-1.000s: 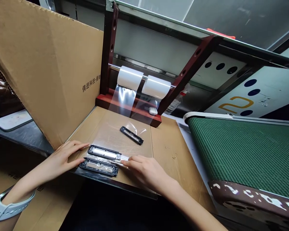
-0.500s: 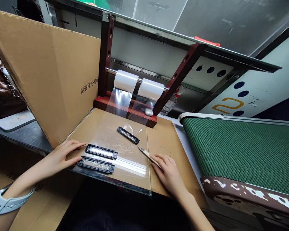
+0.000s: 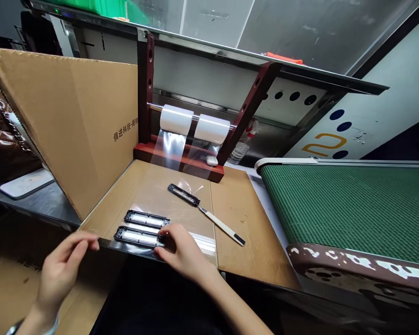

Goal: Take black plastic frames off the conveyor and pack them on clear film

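- Knife down: a craft knife (image 3: 221,226) now lies on the board (image 3: 251,246), out of the right hand, its tip just beside the far frame (image 3: 183,194) and its handle slanting toward the board's front right.
- Right hand (image 3: 183,249) has shifted left along the board's front edge and now sits on the near frame (image 3: 138,237). Its fingers lie close together over the frame's right end, seemingly pressing down; whether they pinch it cannot be told from here.
- Left hand (image 3: 61,274) has drawn back past the board's front edge and holds nothing, its fingers loosely curled and slightly spread, touching nothing.
- Two frames side by side: the near frame and the middle frame (image 3: 146,217) rest close together near the board's front edge, on clear film (image 3: 204,244). The near frame's opening now shows bright white, like the middle frame's.
- Far frame alone: it lies toward the middle of the board, well apart from the other two.
- Around the board: two film rolls (image 3: 194,123) hang at its back edge, with film strips running down toward it. A carton panel (image 3: 66,130) stands along its left side, and a green belt (image 3: 335,204) runs past its right.
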Demonstrator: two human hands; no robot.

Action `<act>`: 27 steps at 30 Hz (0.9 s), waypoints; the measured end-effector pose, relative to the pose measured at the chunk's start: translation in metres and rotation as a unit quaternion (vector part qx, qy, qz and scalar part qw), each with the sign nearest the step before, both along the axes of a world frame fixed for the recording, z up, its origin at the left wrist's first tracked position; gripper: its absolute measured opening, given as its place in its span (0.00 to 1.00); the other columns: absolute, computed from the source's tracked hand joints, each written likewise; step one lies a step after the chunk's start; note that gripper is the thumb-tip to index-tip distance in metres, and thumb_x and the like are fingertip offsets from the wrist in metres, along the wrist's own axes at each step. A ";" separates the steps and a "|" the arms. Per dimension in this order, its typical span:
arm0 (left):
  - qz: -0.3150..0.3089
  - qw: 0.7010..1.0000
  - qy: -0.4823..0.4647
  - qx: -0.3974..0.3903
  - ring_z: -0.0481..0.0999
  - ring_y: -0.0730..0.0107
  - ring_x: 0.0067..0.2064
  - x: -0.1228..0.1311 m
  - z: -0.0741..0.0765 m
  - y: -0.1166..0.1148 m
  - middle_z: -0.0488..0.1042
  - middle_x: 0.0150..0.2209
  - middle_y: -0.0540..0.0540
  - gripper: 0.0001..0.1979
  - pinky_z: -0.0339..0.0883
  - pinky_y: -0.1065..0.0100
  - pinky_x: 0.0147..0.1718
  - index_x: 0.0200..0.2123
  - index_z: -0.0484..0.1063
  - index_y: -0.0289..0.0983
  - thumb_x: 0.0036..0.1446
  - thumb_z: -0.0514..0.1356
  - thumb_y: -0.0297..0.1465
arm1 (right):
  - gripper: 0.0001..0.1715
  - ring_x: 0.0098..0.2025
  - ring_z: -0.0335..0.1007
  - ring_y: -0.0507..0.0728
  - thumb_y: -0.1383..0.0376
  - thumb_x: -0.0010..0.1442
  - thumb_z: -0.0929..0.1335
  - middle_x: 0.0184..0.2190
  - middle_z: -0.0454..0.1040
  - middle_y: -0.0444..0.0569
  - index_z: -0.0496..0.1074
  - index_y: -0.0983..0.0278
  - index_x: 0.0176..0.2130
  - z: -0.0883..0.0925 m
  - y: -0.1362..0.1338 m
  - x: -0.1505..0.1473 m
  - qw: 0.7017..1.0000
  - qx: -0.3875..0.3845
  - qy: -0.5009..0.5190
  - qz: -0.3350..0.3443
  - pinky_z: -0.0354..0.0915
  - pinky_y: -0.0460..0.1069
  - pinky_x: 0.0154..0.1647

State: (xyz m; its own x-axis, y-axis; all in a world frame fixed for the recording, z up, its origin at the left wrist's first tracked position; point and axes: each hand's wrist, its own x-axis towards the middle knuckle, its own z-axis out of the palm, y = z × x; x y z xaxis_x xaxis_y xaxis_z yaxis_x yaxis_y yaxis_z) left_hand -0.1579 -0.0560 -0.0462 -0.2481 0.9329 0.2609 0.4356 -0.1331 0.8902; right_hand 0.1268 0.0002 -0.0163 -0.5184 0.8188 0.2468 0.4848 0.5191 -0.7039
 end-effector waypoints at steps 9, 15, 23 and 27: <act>0.062 0.945 -0.306 -0.095 0.81 0.61 0.32 0.105 -0.029 -0.033 0.82 0.30 0.45 0.24 0.77 0.68 0.34 0.31 0.80 0.40 0.42 0.69 0.55 | 0.16 0.36 0.70 0.53 0.70 0.54 0.73 0.34 0.72 0.42 0.67 0.61 0.41 0.014 -0.012 -0.001 0.996 -0.084 0.041 -0.013 0.68 0.48 0.38; 0.069 0.912 -0.390 -0.105 0.81 0.54 0.43 0.104 -0.058 -0.031 0.82 0.36 0.46 0.22 0.75 0.63 0.45 0.34 0.78 0.41 0.42 0.72 0.50 | 0.15 0.39 0.71 0.55 0.71 0.52 0.73 0.35 0.73 0.43 0.68 0.61 0.39 0.009 -0.036 0.005 0.989 -0.127 0.069 -0.026 0.68 0.50 0.41; 0.078 0.857 -0.499 -0.100 0.80 0.55 0.48 0.107 -0.058 -0.045 0.83 0.41 0.49 0.28 0.76 0.67 0.45 0.42 0.78 0.46 0.35 0.76 0.46 | 0.20 0.41 0.71 0.58 0.73 0.48 0.75 0.37 0.74 0.45 0.68 0.60 0.39 -0.006 -0.072 0.007 0.994 -0.019 0.088 -0.059 0.68 0.51 0.44; 0.084 0.825 -0.552 -0.090 0.81 0.65 0.46 0.113 -0.046 -0.045 0.82 0.44 0.53 0.29 0.74 0.78 0.41 0.45 0.78 0.51 0.37 0.75 0.48 | 0.21 0.39 0.72 0.57 0.73 0.49 0.73 0.37 0.74 0.46 0.67 0.59 0.41 -0.015 -0.085 0.008 0.988 0.072 0.122 -0.061 0.69 0.50 0.40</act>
State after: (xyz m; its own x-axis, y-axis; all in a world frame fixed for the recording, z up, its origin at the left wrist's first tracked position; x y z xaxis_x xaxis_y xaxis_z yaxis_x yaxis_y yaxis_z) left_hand -0.0453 -0.1011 -0.0925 -0.3718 0.8603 -0.3488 -0.6540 0.0239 0.7561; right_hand 0.1351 -0.0849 -0.0313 -0.3289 0.8187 0.4707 0.3744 0.5706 -0.7309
